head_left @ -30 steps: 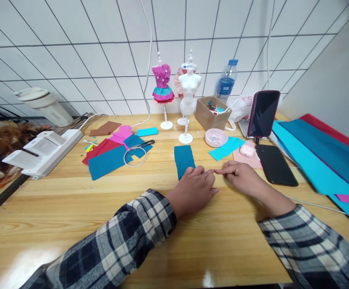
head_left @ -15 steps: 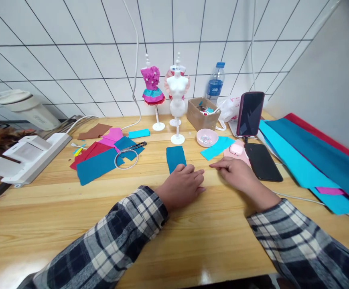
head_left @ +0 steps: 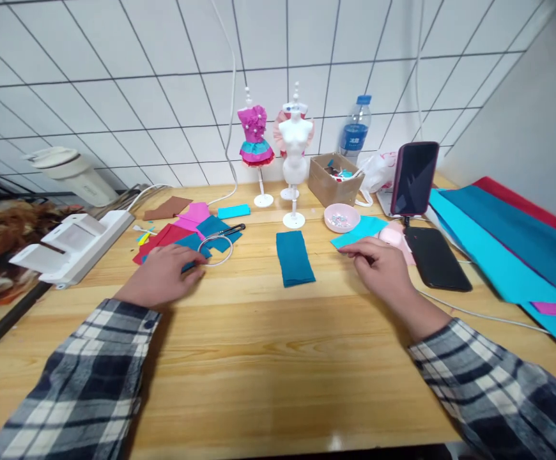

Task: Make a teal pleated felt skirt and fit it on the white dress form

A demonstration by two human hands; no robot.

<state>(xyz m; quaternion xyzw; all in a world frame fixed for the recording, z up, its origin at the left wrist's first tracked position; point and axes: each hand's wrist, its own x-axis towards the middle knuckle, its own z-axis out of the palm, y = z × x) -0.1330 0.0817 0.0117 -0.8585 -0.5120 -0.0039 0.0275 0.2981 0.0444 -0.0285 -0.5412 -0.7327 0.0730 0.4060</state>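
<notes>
My left hand (head_left: 165,273) is open at the left, its fingers over a teal fabric piece (head_left: 192,243) and near a thin white ring-shaped cord (head_left: 230,254). Thumb and fingers are apart, and nothing shows between them. My right hand (head_left: 381,263) rests on the table at the right, index finger stretched leftward and the other fingers partly curled. Its fingertips lie beside the lower edge of a turquoise cloth (head_left: 362,230); I see nothing held. Between the hands lies a folded teal cloth rectangle (head_left: 296,259), touched by neither hand.
Behind stand a bare white mini mannequin (head_left: 294,163), a dressed one (head_left: 255,137), a pink bead bowl (head_left: 342,218), a cardboard box (head_left: 335,182) and a water bottle (head_left: 355,131). Red fabric (head_left: 163,239) and a white power strip (head_left: 74,246) lie left; phones (head_left: 438,259) and long cloths (head_left: 508,249) right.
My left hand has left the folded teal cloth and moved left to the fabric pile, uncovering the cloth. My right hand stays nearly in place. The view has shifted slightly left.
</notes>
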